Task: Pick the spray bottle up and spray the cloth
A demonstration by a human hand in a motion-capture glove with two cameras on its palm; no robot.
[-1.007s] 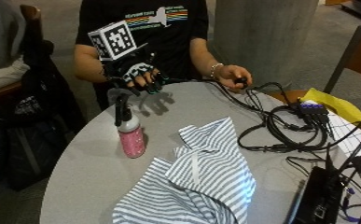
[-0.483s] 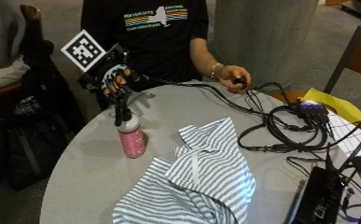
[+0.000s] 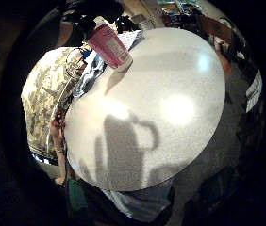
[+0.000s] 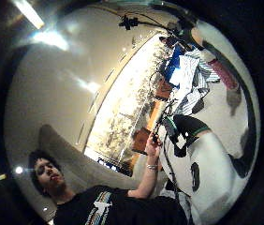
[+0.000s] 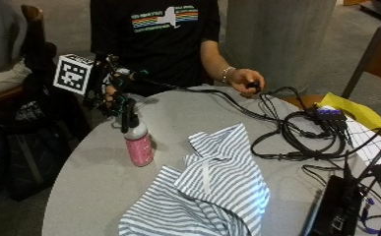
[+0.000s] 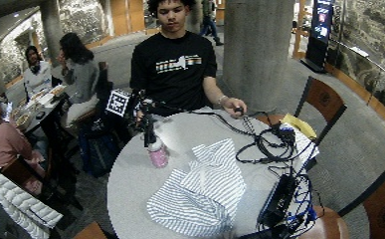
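A pink spray bottle (image 5: 140, 145) with a black spray head stands upright on the round grey table (image 5: 98, 191), near its left edge. My gloved right hand (image 5: 110, 94) hovers just behind and left of the spray head, palm turned sideways, fingers loosely spread beside it; I cannot tell whether they touch it. Both palm views show the bottle (image 3: 108, 44) (image 4: 223, 73) standing free on the table. The blue-and-white striped cloth (image 5: 216, 189) lies crumpled to the right of the bottle. The wide outside view shows the same bottle (image 6: 157, 154) and cloth (image 6: 202, 191).
The person's bare left hand (image 5: 245, 81) rests at the table's far edge, holding a small black thing on a cable. Tangled black cables (image 5: 301, 135) and a black device (image 5: 334, 209) fill the right side. A yellow item (image 5: 347, 105) and a chair (image 5: 377, 54) lie beyond.
My gloved hand has moved from above the bottle to its left and a little lower, turning sideways beside the spray head. Bottle and cloth have not moved.
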